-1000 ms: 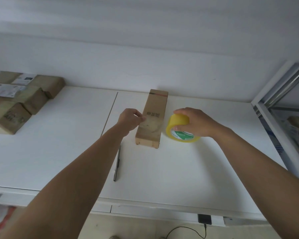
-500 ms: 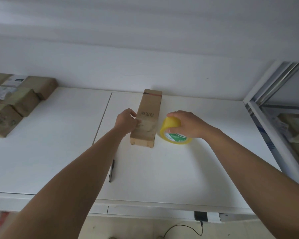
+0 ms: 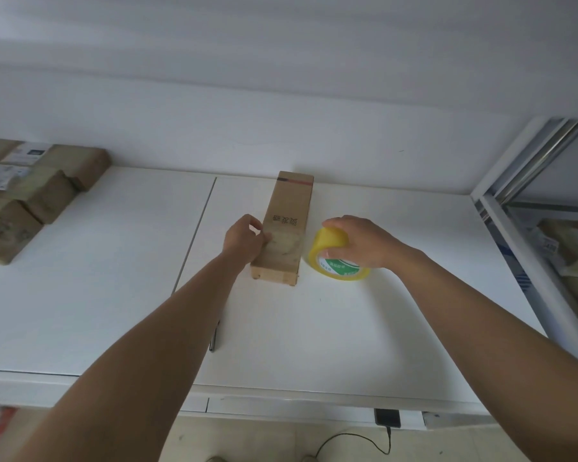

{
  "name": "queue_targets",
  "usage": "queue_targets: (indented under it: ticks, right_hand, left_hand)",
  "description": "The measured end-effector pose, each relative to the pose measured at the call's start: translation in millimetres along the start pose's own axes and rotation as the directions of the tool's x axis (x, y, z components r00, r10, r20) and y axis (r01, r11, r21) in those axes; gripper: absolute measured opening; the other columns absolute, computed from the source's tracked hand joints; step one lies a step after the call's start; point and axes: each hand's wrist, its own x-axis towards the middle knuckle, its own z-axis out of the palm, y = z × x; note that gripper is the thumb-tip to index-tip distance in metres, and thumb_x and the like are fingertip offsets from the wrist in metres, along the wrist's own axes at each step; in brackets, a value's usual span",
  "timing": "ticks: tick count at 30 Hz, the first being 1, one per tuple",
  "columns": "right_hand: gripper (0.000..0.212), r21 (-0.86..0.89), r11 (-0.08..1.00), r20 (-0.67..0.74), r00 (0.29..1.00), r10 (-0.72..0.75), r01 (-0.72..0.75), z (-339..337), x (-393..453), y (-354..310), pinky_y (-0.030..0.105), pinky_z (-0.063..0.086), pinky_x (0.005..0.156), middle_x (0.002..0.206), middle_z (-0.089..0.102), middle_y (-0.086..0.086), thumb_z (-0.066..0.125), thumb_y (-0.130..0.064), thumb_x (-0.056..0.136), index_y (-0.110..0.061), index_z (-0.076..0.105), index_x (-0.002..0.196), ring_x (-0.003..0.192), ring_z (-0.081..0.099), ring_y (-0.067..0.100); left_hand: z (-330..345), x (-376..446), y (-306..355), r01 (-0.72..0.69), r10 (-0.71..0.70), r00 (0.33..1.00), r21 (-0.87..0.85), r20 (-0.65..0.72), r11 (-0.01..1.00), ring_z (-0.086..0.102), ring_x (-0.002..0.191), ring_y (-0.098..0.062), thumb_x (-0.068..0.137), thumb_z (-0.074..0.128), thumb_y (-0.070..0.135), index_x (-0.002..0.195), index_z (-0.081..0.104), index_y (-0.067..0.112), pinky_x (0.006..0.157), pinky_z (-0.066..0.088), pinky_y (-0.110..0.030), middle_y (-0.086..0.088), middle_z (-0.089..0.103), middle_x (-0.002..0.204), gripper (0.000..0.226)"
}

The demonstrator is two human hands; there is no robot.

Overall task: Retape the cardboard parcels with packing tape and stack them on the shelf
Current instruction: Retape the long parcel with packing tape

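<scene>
A long, narrow cardboard parcel (image 3: 286, 225) lies lengthwise on the white table (image 3: 331, 328), running away from me toward the wall. My left hand (image 3: 242, 240) grips its left side near the front end, thumb on the top face. A yellow roll of packing tape (image 3: 336, 258) with a green label rests tilted on the table just right of the parcel. My right hand (image 3: 361, 240) holds the roll from above, fingers curled over it.
Several taped cardboard parcels (image 3: 30, 201) lie at the table's far left. A black pen (image 3: 214, 336) lies near the front edge, below my left forearm. A metal shelf (image 3: 548, 228) holding parcels stands at the right. A wall closes the back.
The parcel, tape roll and both hands keep the same pose relative to one another. The camera view has shifted slightly, so everything sits a little differently in frame.
</scene>
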Motion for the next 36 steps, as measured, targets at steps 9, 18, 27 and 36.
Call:
queue_targets:
  ticks: [9, 18, 27, 36]
  right_hand:
    - [0.067, 0.000, 1.000, -0.007, 1.000, -0.017, 0.017, 3.8, 3.6, -0.7, 0.036, 0.044, 0.094, 0.133, 0.050, 0.000, 0.069, -0.052, 0.086, -0.032, 0.044, 0.144, 0.122, 0.049, 0.022]
    - [0.065, -0.011, 0.999, -0.023, 0.999, -0.045, 0.044, 4.7, 3.3, 1.0, 0.036, 0.045, 0.090, 0.131, 0.052, 0.000, 0.069, -0.052, 0.086, -0.032, 0.045, 0.142, 0.118, 0.052, 0.023]
    - [0.076, -0.026, 0.998, -0.023, 0.998, -0.052, 0.051, 10.9, -4.7, 12.5, 0.036, 0.047, 0.086, 0.122, 0.042, -0.003, 0.066, -0.053, 0.087, -0.044, 0.025, 0.150, 0.109, 0.052, 0.022]
    - [0.074, 0.213, 0.977, -0.156, 0.987, 0.021, 0.013, 27.8, -21.6, 39.7, 0.030, 0.040, 0.089, 0.140, 0.047, -0.001, 0.074, -0.030, 0.087, -0.029, 0.032, 0.148, 0.120, 0.050, 0.021]
  left_hand:
    - [27.9, -41.9, -11.9, -0.497, 0.604, 0.794, 0.501, -0.066, 0.708, 0.051, 0.125, -0.037, 0.097, 0.036, 0.034, 0.132, 0.057, 0.004, 0.100, 0.043, -0.044, -0.018, 0.054, 0.137, 0.050]
    - [39.5, -53.6, -22.9, -0.463, 0.415, 0.877, 0.653, 0.241, 0.600, -0.006, 0.154, -0.023, 0.097, 0.036, 0.064, 0.157, -0.003, 0.003, 0.125, -0.001, -0.036, -0.014, -0.005, 0.166, 0.094]
    - [39.5, -56.5, -22.4, -0.472, 0.404, 0.870, 0.713, 0.282, 0.519, -0.011, 0.152, -0.037, 0.094, 0.047, 0.062, 0.159, 0.000, 0.019, 0.123, 0.000, -0.049, -0.018, -0.011, 0.165, 0.091]
    - [43.0, -68.4, -20.0, -0.429, 0.440, 0.881, 0.692, 0.176, 0.581, 0.006, 0.150, -0.043, 0.095, 0.045, 0.059, 0.156, 0.011, 0.043, 0.117, 0.028, -0.049, -0.021, 0.004, 0.164, 0.072]
